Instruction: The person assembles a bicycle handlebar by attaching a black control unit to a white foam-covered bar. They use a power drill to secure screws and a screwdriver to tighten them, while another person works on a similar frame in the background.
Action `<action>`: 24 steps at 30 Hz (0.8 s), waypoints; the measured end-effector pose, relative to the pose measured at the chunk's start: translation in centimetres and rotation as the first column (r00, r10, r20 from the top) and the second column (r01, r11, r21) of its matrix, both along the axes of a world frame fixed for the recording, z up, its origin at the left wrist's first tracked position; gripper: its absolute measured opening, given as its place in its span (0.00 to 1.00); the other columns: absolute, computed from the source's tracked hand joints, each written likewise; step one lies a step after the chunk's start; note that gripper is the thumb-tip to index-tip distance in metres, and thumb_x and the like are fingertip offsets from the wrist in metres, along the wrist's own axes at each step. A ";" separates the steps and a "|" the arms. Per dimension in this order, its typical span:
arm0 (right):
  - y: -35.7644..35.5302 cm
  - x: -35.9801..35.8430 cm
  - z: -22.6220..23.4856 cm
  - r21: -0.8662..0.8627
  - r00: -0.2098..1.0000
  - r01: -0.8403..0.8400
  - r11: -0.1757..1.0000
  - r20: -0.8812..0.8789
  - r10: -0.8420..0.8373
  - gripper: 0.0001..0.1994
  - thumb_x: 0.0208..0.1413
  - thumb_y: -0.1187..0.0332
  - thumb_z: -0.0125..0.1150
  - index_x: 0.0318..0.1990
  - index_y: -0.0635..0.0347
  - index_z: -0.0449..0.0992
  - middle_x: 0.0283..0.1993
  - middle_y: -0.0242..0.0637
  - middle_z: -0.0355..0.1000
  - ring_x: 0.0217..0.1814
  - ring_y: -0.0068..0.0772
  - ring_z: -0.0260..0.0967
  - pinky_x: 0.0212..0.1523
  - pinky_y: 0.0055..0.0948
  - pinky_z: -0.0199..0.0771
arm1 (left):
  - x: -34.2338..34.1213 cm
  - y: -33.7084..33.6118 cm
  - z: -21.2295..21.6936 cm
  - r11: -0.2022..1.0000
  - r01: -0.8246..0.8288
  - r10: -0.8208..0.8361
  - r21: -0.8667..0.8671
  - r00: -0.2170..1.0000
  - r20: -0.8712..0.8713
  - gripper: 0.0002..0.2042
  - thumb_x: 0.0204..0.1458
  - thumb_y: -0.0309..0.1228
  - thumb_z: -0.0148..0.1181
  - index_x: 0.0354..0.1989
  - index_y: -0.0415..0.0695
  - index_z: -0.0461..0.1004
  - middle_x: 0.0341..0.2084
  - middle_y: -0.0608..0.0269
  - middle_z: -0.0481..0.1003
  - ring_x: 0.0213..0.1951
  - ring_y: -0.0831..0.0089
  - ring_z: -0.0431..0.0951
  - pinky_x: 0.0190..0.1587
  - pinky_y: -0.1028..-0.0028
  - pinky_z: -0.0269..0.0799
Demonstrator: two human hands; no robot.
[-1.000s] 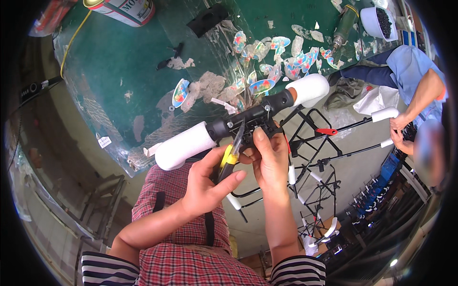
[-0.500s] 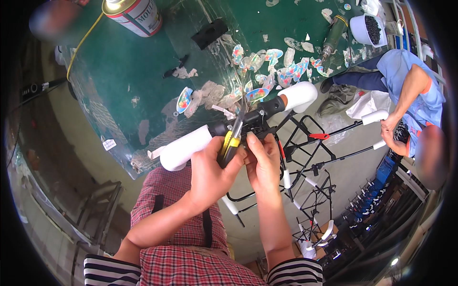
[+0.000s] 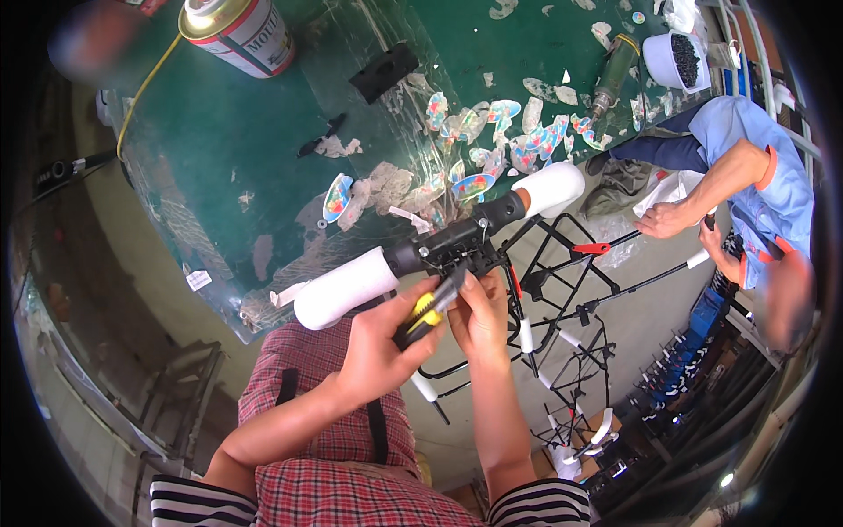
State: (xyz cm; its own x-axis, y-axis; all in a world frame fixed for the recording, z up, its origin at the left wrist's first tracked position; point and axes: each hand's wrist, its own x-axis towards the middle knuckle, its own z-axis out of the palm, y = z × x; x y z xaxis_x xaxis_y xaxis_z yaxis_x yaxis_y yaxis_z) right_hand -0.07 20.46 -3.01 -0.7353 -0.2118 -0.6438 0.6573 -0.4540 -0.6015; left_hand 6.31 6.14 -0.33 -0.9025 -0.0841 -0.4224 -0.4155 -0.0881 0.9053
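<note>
The black handlebar with white foam-wrapped ends lies just off the near edge of the green surface, atop a black wire frame. Since a second ago the yellow-handled screwdriver has swung lower, its tip now at the central clamp. The left hand is closed around the screwdriver, wrist bent upward; the right hand pinches the clamp, fingers curled.

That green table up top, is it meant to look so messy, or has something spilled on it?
Nothing looks spilled. The green table is strewn with peeled scraps of colourful sticker backing, and its surface looks scuffed and patchy. A spray can lies on it. Below, the left hand holds a yellow-handled tool against a black handlebar.
</note>
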 end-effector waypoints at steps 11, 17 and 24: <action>0.6 -0.3 0.1 -0.014 0.999 -0.046 0.999 -0.004 0.046 0.16 0.59 0.78 0.54 0.54 0.64 0.67 0.51 0.40 0.72 0.49 0.30 0.73 0.50 0.30 0.75 | 0.9 0.0 -1.4 0.973 0.127 -0.155 -0.193 0.978 -0.137 0.34 0.43 0.23 0.65 0.63 0.36 0.63 0.37 0.54 0.77 0.32 0.61 0.79 0.39 0.69 0.76; -0.7 -1.6 0.9 0.119 1.000 0.006 0.993 0.014 -0.008 0.14 0.59 0.76 0.57 0.52 0.66 0.70 0.46 0.37 0.74 0.44 0.25 0.74 0.45 0.26 0.75 | 0.8 0.1 -1.4 0.960 0.120 -0.160 -0.254 0.977 -0.142 0.35 0.41 0.23 0.66 0.63 0.39 0.64 0.35 0.55 0.77 0.31 0.60 0.79 0.36 0.68 0.77; -1.0 -2.0 0.9 0.182 0.999 -0.023 0.983 0.041 0.016 0.13 0.57 0.78 0.58 0.50 0.67 0.72 0.42 0.37 0.76 0.39 0.23 0.75 0.41 0.22 0.75 | 0.7 0.1 -1.3 0.960 0.127 -0.162 -0.249 0.979 -0.125 0.35 0.41 0.24 0.66 0.63 0.40 0.65 0.35 0.54 0.77 0.32 0.61 0.79 0.37 0.68 0.77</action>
State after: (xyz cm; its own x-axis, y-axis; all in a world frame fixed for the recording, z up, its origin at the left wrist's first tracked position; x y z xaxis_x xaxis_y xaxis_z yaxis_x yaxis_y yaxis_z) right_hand -2.11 19.49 -2.09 -0.7057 -0.1021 -0.7011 0.6896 -0.3261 -0.6466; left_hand 7.00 6.21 -1.62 -0.9618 -0.0310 -0.2719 -0.2728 0.1886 0.9434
